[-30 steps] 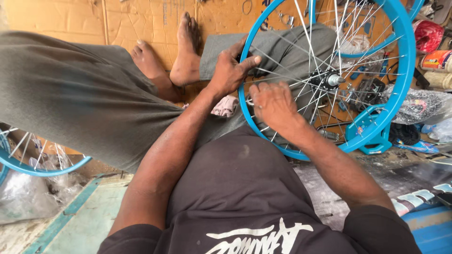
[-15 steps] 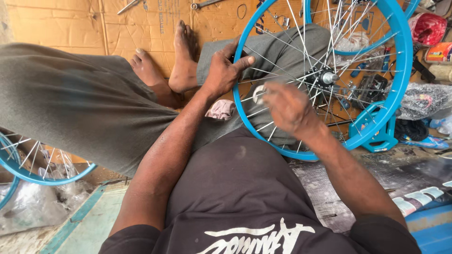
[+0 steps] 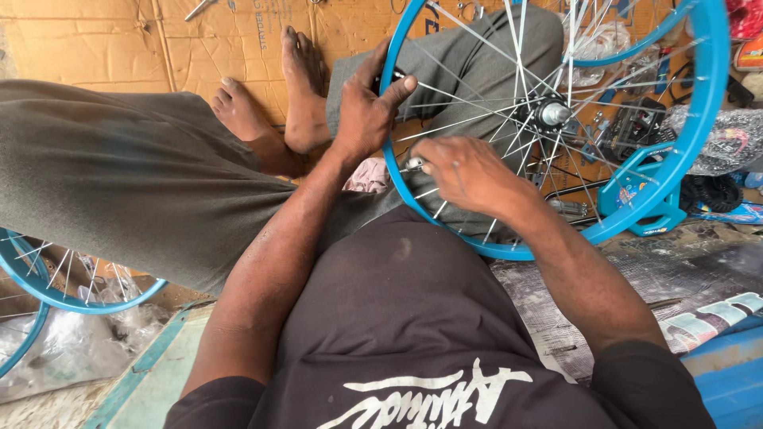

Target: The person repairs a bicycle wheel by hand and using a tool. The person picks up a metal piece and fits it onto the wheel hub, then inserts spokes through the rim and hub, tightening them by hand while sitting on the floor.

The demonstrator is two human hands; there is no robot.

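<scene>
One blue bicycle wheel rim (image 3: 699, 119) stands upright across the person's lap, filling the 1 to 3 o'clock part of the view, its thin steel spokes (image 3: 477, 119) running in to a metal hub (image 3: 550, 113) near the middle. The left hand (image 3: 364, 111) clasps the rim's near-left arc at about 12 o'clock from the person's chest, thumb hooked over the inside edge and fingers wrapped round the outside. The right hand (image 3: 469, 173), just to the 4 o'clock side of the left, is curled inside the wheel with its fingertips pinched on a small silvery tool or nipple (image 3: 415, 164) against the rim; which of the two it is cannot be told.

Behind the wheel, at 3 o'clock, a blue stand (image 3: 636, 199) touches the rim's lower right arc. Beneath everything lies flattened brown cardboard (image 3: 111, 40), reaching to 11 o'clock, with the person's bare feet (image 3: 302, 87) crossed on it beside the left hand. Grey trousers (image 3: 119, 183) cover the legs from 9 o'clock to the centre, and a dark shirt (image 3: 397, 318) fills 6 o'clock. A second blue rim (image 3: 48, 294) with spokes lies at 8 o'clock over clear plastic wrap (image 3: 63, 349). Black parts and wrapped goods (image 3: 731, 139) sit at 3 o'clock, beyond the wheel.
</scene>
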